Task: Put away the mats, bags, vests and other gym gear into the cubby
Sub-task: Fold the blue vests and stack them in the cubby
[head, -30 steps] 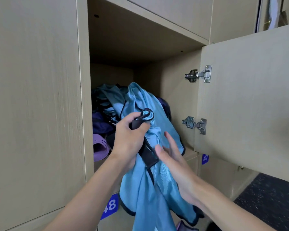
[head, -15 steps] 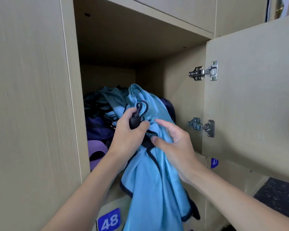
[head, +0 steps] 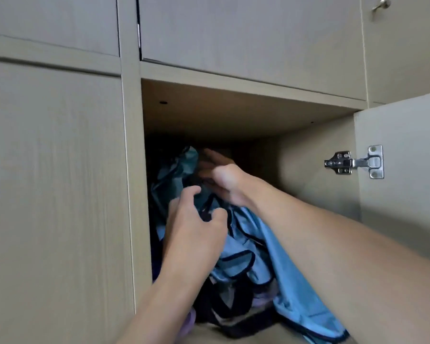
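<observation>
A light-blue vest with dark trim lies bunched in the open cubby, and its lower end hangs out over the front edge at the bottom right. My left hand is at the cubby mouth and pinches a black strap or clip against the vest. Further in, my right hand reaches over the top of the bundle, fingers bent into the blue cloth in the shadow. Dark gear sits under the vest, and a purple mat end shows beneath my left wrist.
The cubby door stands open on the right, with a metal hinge on its inner face. Shut wooden doors surround the opening on the left and above. The space above the bundle inside the cubby is dark.
Both hands have moved deeper into the cubby, pushing the vest bundle in. The view has tilted up and come closer. Less of the vest hangs outside.
</observation>
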`<state>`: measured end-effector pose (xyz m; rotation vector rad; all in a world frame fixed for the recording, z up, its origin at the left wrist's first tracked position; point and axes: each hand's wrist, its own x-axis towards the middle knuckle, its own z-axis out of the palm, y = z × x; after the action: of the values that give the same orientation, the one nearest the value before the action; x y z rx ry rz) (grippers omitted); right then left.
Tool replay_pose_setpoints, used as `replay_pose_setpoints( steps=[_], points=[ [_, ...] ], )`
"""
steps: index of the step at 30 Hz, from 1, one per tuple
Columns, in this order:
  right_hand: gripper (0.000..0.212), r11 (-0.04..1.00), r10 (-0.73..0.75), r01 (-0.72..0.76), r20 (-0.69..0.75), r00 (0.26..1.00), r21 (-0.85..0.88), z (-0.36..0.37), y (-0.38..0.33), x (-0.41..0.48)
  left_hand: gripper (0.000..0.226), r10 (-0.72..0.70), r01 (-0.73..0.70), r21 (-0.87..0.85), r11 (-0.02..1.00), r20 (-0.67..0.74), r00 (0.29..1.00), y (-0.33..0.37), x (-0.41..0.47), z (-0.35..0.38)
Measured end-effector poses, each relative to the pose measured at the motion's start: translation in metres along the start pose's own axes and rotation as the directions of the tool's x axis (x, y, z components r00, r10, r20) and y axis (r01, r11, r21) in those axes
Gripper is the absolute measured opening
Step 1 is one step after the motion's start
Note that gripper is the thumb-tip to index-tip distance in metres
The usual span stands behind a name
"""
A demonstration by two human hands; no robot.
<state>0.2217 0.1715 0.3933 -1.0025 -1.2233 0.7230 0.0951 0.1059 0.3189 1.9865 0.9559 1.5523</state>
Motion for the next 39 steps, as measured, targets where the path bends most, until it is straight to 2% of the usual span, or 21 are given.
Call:
replay_pose_setpoints(
  steps=[4,9,12,16,20,25,27,29,32,35,37,39],
  points=[
    [0.068,0.975,-0.058,0.046,-0.048,0.997,-0.219,-0.015,0.013,-0.017,0.051,-0.025,0.025,0.008,1.000,0.031,0.999,-0.002,0.000,0.005],
    [0.052,0.958,-0.033,0.007,-0.085,0.996,-0.286,-0.040,0.029,-0.075,0.033,0.014,-0.013,-0.007,1.000,0.168,0.986,-0.016,-0.015,0.014],
    [0.036,0.952,0.035,-0.071,-0.123,0.992,-0.297,-0.059,0.045,-0.125,0.026,0.031,-0.051,0.062,0.997,0.293,0.956,-0.027,-0.041,0.026],
    [0.022,0.925,0.119,-0.176,-0.183,0.976,-0.336,-0.092,0.076,-0.207,0.019,0.017,-0.098,0.142,0.985,0.488,0.873,-0.040,-0.088,0.050],
    [0.015,0.875,0.199,-0.297,-0.276,0.940,-0.383,-0.133,0.118,-0.291,0.030,0.009,-0.199,0.216,0.956,0.655,0.756,-0.044,-0.141,0.084],
    [0.013,0.794,0.304,-0.475,-0.429,0.851,-0.379,-0.185,0.168,-0.394,0.036,0.179,-0.453,0.218,0.865,0.710,0.681,-0.032,-0.199,0.128],
    [0.013,0.741,0.349,-0.554,-0.487,0.800,-0.380,-0.204,0.187,-0.437,0.040,0.238,-0.488,0.121,0.864,0.756,0.609,-0.028,-0.229,0.149],
    [0.011,0.657,0.401,-0.649,-0.551,0.732,-0.384,-0.221,0.206,-0.482,0.040,0.271,-0.478,0.004,0.878,0.820,0.504,-0.028,-0.267,0.172],
    [0.009,0.471,0.501,-0.784,-0.610,0.614,-0.404,-0.242,0.238,-0.556,0.036,0.236,-0.491,-0.062,0.869,0.924,0.301,-0.043,-0.339,0.200],
    [0.013,0.267,0.623,-0.886,-0.633,0.459,-0.379,-0.242,0.271,-0.628,0.029,0.170,-0.536,-0.092,0.839,0.981,0.097,-0.066,-0.411,0.214],
    [0.009,0.197,0.652,-0.906,-0.640,0.406,-0.374,-0.232,0.287,-0.665,0.026,0.116,-0.539,-0.090,0.837,0.993,0.015,-0.084,-0.449,0.221],
    [0.029,0.177,0.691,-0.908,-0.610,0.389,-0.379,-0.223,0.303,-0.688,0.033,0.048,-0.505,-0.059,0.861,0.998,-0.035,-0.100,-0.479,0.226]
  ],
)
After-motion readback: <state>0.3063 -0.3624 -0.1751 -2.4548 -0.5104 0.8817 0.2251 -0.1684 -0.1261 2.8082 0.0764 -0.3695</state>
